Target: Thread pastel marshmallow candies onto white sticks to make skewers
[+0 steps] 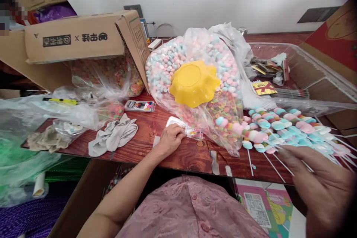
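A packet [186, 129] on the desk [145, 134] is pinched in the left hand [170, 139]; the right hand [320, 186] is held open beside skewers [284, 130].

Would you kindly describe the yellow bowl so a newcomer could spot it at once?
Start at the big clear bag of pastel candies in the middle of the wooden table. Upside down on top of it sits the yellow bowl, the only solid yellow, wavy-rimmed thing among pink, blue and white sweets.
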The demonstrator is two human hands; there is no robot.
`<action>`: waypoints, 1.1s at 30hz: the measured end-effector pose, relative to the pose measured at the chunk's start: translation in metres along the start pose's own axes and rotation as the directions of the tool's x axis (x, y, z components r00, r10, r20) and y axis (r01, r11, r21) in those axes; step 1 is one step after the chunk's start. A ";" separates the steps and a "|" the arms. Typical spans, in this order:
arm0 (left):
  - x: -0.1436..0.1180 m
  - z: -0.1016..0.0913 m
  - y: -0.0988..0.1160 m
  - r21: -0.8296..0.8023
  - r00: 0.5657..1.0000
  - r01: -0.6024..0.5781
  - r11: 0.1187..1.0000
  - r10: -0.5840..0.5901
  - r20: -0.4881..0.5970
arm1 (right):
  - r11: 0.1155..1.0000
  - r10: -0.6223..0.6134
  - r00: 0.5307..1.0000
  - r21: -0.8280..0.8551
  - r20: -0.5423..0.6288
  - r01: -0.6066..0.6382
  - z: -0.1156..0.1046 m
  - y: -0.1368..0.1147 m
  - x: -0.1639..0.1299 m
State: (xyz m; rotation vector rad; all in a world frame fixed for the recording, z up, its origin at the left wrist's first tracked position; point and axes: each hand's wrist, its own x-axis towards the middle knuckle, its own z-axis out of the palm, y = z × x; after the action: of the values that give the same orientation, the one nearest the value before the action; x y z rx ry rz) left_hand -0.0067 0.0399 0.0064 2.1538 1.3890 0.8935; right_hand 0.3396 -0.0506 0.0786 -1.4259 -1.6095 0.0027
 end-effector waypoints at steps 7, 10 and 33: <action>0.001 -0.005 -0.004 -0.247 0.997 0.066 0.967 -0.074 -0.026 | 0.975 -0.222 0.952 0.079 0.212 0.210 0.033 -0.018 0.009; 0.000 -0.005 -0.006 -0.216 0.998 0.051 0.975 -0.055 -0.017 | 0.966 -0.258 0.927 0.079 0.272 0.246 0.037 -0.018 0.011; -0.001 -0.004 -0.009 0.270 0.931 -0.355 0.895 0.312 0.190 | 0.954 -0.299 0.876 0.084 0.378 0.289 0.041 -0.020 0.020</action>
State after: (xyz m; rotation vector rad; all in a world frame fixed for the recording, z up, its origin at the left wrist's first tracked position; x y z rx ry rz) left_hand -0.0152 0.0427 0.0028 2.6918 1.1627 0.6557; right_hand 0.3011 -0.0188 0.0796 -1.1951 -2.1354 0.1361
